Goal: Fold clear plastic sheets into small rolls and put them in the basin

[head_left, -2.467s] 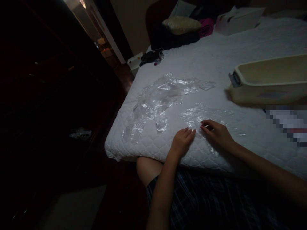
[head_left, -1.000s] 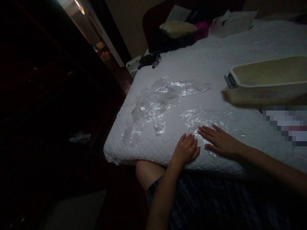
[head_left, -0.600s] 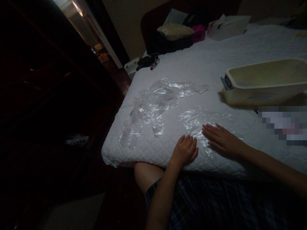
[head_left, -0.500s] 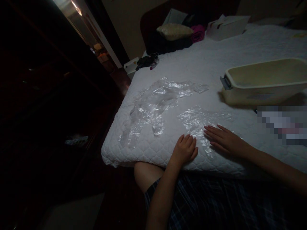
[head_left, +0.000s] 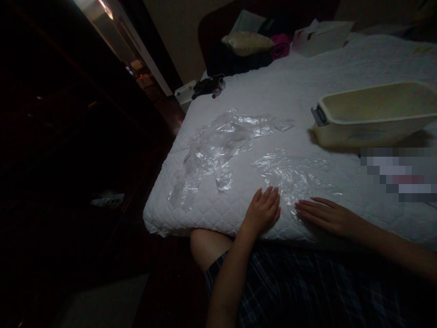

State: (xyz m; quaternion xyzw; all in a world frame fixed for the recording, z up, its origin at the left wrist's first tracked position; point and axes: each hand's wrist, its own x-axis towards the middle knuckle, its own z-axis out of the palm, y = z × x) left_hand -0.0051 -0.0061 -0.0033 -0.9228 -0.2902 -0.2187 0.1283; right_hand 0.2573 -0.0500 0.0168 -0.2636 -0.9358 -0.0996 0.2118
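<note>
A clear plastic bag (head_left: 293,173) lies flat on the white quilted mattress (head_left: 297,91), near its front edge. My left hand (head_left: 262,210) rests open on the mattress at the bag's near left corner, fingers together and stretched. My right hand (head_left: 326,214) lies flat and open on the bag's near right edge, fingers pointing left. A larger pile of crumpled clear plastic bags (head_left: 218,148) spreads to the left, beyond my left hand. Neither hand grips anything.
A cream plastic tub (head_left: 375,114) stands on the mattress at right. Pillows, dark and pink clothes (head_left: 252,45) and a white box (head_left: 324,34) lie at the far end. The mattress corner (head_left: 153,218) drops to a dark floor at left. My lap (head_left: 307,291) is below the edge.
My right hand has slid from the middle of the flat bag back toward the near edge and to the right, staying flat. My left hand has hardly moved.
</note>
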